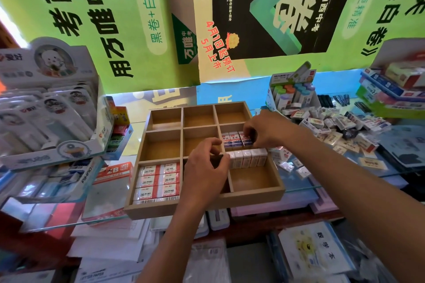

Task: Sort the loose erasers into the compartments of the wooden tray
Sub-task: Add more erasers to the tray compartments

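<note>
A wooden tray (158, 210) with nine compartments sits on a glass counter. Its front-left compartment is packed with red-and-white 2B erasers (158, 179). The middle-right compartment holds a row of upright blue-and-white erasers (234, 139), and my right hand (264, 131) pinches the rightmost one. A row of white erasers (249, 157) stands at the back of the front-right compartment. My left hand (205, 169) hovers over the front-middle compartment with fingers curled at the divider; whether it holds anything is hidden. A pile of loose erasers (331, 124) lies on the counter to the right.
A 2B eraser box (112, 181) lies left of the tray. Display racks of correction tape (46, 108) crowd the left. A box of coloured erasers (292, 94) and stacked stationery boxes (395, 89) stand at the back right. Posters hang behind. Books lie under the counter.
</note>
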Demonstrator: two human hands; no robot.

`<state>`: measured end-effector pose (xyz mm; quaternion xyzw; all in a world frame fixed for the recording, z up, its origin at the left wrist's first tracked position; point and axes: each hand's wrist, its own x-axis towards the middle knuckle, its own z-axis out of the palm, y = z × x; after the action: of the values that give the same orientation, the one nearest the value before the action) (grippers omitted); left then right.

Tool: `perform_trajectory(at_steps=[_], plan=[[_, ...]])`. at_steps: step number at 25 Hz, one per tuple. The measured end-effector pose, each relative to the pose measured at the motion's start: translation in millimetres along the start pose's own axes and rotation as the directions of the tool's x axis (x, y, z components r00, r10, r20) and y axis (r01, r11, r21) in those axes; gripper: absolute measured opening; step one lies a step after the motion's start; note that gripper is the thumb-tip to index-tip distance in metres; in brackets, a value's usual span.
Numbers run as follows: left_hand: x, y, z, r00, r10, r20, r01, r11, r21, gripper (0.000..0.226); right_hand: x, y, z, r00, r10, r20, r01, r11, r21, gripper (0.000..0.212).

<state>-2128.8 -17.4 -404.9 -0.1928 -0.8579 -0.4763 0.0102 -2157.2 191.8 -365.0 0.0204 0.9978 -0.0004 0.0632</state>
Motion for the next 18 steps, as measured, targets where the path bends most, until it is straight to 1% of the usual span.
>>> perform_trajectory(at_steps=[1, 2, 5, 8, 12, 13, 15, 17, 18], plan=[[0, 0, 0, 1.0, 0.0, 0.002, 0.0, 1.0, 0.008, 0.035, 1, -3, -1, 1.0, -0.006, -0.004, 0.006, 0.999, -0.04, 0.035], [0, 1, 0, 1.0, 0.003, 0.001, -0.003, 1.0, 0.013, 0.034, 3, -4, 0, 1.0, -0.009, -0.015, 0.008, 0.999, -0.044, 0.034], [-1, 1, -1, 1.0, 0.005, 0.004, -0.005, 1.0, 0.014, 0.032, 4, -2, 4, 0.999, -0.004, -0.04, 0.006, 0.999, 0.045, 0.03], [0, 1, 2, 1.0, -0.004, 0.016, 0.004, 1.0, 0.015, 0.028, 1, 1, 6, 0.999, 0.003, -0.045, -0.001, 0.999, 0.043, 0.031], [-1, 2, 2, 0.999, 0.034, -0.041, -0.031, 0.996, 0.079, 0.022, 4, -6, 11, 0.987, 0.022, -0.158, -0.021, 1.0, 0.009, 0.027], [-1, 2, 1, 0.998, 0.046, -0.046, -0.041, 0.995, 0.094, 0.021, 5, -6, 12, 0.984, 0.028, -0.175, -0.023, 0.999, 0.027, 0.026], [-1, 3, 2, 0.998, 0.06, -0.036, -0.055, 0.991, 0.121, 0.019, 3, -2, 14, 0.986, 0.026, -0.163, -0.009, 0.994, 0.107, 0.025], [-1, 3, 3, 0.997, 0.068, -0.03, -0.062, 0.985, 0.16, 0.016, -1, 4, 11, 0.989, 0.018, -0.147, 0.019, 0.969, 0.248, 0.022], [-1, 3, 3, 0.997, 0.072, -0.033, -0.065, 0.981, 0.185, 0.015, -5, 8, 9, 0.984, 0.034, -0.173, 0.024, 0.946, 0.324, 0.019]])
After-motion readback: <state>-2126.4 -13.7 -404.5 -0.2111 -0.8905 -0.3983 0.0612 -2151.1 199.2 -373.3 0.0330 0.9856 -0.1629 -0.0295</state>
